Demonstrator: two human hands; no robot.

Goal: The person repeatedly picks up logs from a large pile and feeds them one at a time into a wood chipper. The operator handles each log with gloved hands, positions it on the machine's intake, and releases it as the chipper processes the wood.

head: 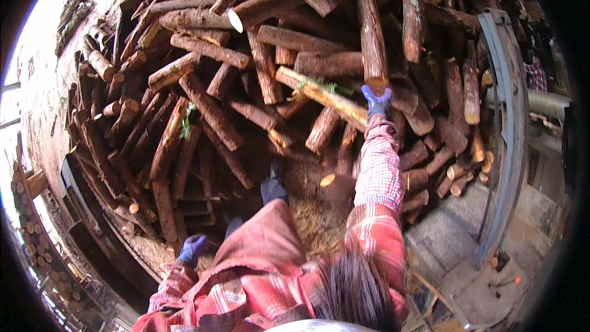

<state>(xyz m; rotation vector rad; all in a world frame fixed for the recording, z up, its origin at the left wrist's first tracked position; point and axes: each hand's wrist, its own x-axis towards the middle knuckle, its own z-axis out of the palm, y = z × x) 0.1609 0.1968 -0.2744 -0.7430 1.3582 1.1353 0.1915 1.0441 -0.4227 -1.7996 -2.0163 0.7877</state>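
My right hand (378, 99), in a blue-purple glove, reaches out to the lower end of a bark-covered log (372, 39). Its thumb and fingers are spread in a U just below the log's cut end; whether they touch it is hard to tell. Close to that wrist, on the left, lies a split pale log (327, 97) with a green sprig (329, 86) on it. My left hand (193, 249), gloved alike, hangs low beside my brown apron (260, 237), near the lower end of an upright-leaning log (164, 210). Blur hides how its fingers are set.
A big heap of logs (212, 110) curves around me. Bark-littered ground (313, 221) lies by my feet. At right stands a blue-grey metal beam (504, 138) beside a concrete floor (442, 235). Part of a person in a checked shirt (537, 76) shows beyond it. Stacked logs (37, 244) stand far left.
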